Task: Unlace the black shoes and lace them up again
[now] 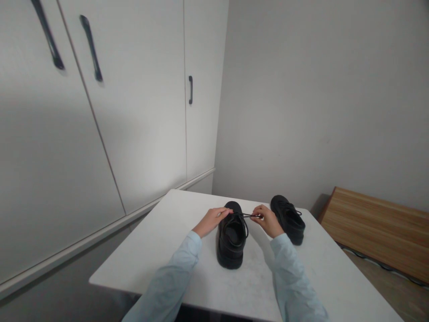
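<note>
Two black lace-up shoes stand on a white table (pixel 161 264). The nearer shoe (pixel 231 243) points away from me, heel toward me. My left hand (pixel 211 220) rests at its left side by the laces, fingers pinched on a lace end. My right hand (pixel 266 220) is on its right side and pulls a black lace (pixel 250 216) taut out to the right. The second shoe (pixel 288 219) sits just right of my right hand, untouched. Both arms wear light blue sleeves.
White wardrobe doors (pixel 134 112) with black handles fill the left and back. A plain grey wall is behind the table. A wooden board (pixel 378 228) lies low at the right, beside the table's far right corner.
</note>
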`<state>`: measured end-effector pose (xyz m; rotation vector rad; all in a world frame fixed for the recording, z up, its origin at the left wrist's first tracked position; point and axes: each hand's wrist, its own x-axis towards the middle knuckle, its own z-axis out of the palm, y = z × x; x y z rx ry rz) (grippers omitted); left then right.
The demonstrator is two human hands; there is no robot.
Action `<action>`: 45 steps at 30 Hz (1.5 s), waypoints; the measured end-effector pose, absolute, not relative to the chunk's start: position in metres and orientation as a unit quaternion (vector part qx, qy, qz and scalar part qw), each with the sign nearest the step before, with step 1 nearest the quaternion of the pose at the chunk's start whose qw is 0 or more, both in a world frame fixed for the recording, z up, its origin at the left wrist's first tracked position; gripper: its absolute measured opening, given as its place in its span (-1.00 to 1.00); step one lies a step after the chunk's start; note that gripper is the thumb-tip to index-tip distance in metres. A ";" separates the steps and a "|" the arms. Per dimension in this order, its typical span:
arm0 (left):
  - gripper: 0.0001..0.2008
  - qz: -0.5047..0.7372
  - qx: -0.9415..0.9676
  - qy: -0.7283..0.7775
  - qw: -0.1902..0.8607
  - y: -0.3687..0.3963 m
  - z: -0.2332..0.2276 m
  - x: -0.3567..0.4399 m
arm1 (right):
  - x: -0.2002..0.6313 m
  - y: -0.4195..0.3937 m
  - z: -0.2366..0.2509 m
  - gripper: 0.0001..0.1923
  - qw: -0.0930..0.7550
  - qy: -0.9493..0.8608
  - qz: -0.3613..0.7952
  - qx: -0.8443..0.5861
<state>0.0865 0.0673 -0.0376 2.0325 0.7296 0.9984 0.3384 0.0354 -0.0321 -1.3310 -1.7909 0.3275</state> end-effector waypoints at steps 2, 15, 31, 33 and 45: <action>-0.60 0.389 0.795 0.280 0.372 0.067 -0.037 0.086 | 0.340 0.035 -0.032 -0.89 0.456 -0.703 0.133 -0.528; -0.68 0.392 0.801 0.256 0.373 0.071 -0.041 0.084 | 0.356 0.035 -0.028 -0.88 0.515 -0.593 0.094 -0.612; -0.71 0.397 0.807 0.248 0.360 0.072 -0.043 0.084 | 0.360 0.033 -0.042 -0.34 0.338 -0.743 0.222 -0.534; -0.71 0.398 0.808 0.247 0.358 0.072 -0.043 0.084 | 0.355 0.028 -0.035 -0.31 0.332 -0.771 0.258 -0.478; -0.78 0.432 0.792 0.284 0.324 0.072 -0.041 0.084 | 0.320 0.029 -0.040 -0.07 0.321 -0.773 0.319 -0.445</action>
